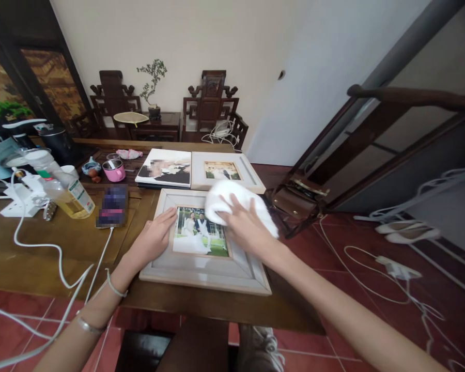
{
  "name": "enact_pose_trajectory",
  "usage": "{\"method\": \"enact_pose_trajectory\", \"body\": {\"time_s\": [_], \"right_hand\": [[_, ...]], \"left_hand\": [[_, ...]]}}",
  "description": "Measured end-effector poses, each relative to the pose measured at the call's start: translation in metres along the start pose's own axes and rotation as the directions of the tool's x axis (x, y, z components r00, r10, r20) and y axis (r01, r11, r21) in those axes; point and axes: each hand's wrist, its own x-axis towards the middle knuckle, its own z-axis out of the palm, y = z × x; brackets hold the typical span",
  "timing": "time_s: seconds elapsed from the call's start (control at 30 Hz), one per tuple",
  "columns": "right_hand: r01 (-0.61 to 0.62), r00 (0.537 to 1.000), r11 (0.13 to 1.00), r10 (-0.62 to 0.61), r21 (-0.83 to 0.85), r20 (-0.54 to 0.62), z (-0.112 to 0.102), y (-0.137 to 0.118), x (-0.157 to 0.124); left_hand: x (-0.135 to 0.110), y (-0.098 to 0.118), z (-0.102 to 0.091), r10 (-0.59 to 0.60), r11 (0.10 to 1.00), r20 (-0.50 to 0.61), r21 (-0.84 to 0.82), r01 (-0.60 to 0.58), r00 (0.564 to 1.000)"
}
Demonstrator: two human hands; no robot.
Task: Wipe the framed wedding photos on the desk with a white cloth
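Observation:
A picture frame (pixel 201 271) with a wide pale border lies flat on the wooden table, a wedding photo of two people behind its front. My left hand (pixel 157 235) grips the frame's left side, with fingers resting over the border. In my right hand (pixel 250 227) is a bunched white cloth (pixel 232 199), pressed on the upper right part of the frame and covering that corner of the photo. Fingers spread over the cloth; the thumb is hidden. Just behind lie a second picture frame (pixel 251 173) and a white-edged photo panel (pixel 166 178), side by side.
Left on the table (pixel 89 253) are a phone (pixel 112 206) on a cable, a bottle of yellow liquid (pixel 75 199), a power strip (pixel 21 199), a pink mug (pixel 114 170) and a black kettle (pixel 58 144). A wooden chair (pixel 356 134) with a brown bag (pixel 300 199) stands right.

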Motion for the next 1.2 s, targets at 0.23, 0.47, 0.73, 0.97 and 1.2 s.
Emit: {"method": "enact_pose_trajectory", "body": {"time_s": [0.23,0.47,0.73,0.97,1.2], "right_hand": [[0.414,0.908,0.904,-0.402,0.109,-0.116,0.003,-0.038,0.086],[0.232,0.973,0.967,-0.232,0.106,-0.009,-0.001,0.003,0.061],[0.048,0.992,0.998,-0.053,0.044,0.113,-0.014,0.028,-0.019],[0.166,0.964,0.953,-0.211,0.252,0.162,-0.029,-0.017,-0.108],[-0.016,0.999,0.998,0.014,0.053,0.036,-0.001,0.008,-0.037]], "left_hand": [[0.004,0.001,-0.004,-0.014,0.998,-0.041,-0.060,0.011,0.999],[0.001,-0.003,0.001,-0.025,0.997,-0.049,-0.080,0.021,0.998],[-0.002,-0.002,0.006,-0.069,0.996,-0.063,-0.059,0.065,0.996],[0.002,-0.003,0.006,-0.076,0.997,-0.029,0.020,0.077,0.997],[0.005,0.003,0.000,-0.108,0.992,0.032,0.064,0.106,0.994]]}}
